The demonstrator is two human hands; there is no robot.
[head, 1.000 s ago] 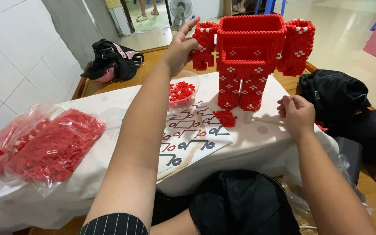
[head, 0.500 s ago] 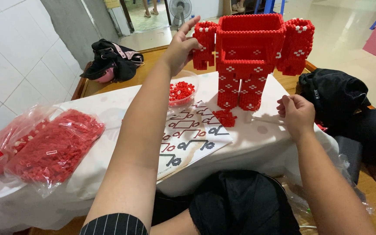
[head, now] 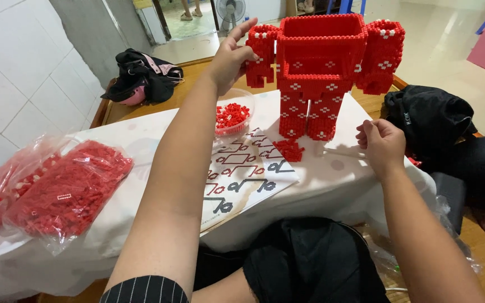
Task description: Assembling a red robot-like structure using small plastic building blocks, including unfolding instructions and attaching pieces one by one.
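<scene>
White cloth-covered table [head: 141,146] bears knobbly red brick figure [head: 321,67], left hand [head: 228,56] touching

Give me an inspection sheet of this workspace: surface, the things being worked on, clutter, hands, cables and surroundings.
Surface: table under a white cloth, on a wooden top.
Job's things: red brick figure standing upright; small bowl of red bricks; loose red pieces at its feet; printed diagram sheet.
Clutter: clear bags of red bricks at the left; black bag behind; black backpack at the right.
Hands: left hand touches the figure's arm; right hand is closed near a thin white stick.
Cables: nothing seen.
Surroundings: white tiled wall, standing fan, another person's feet in the doorway.
</scene>
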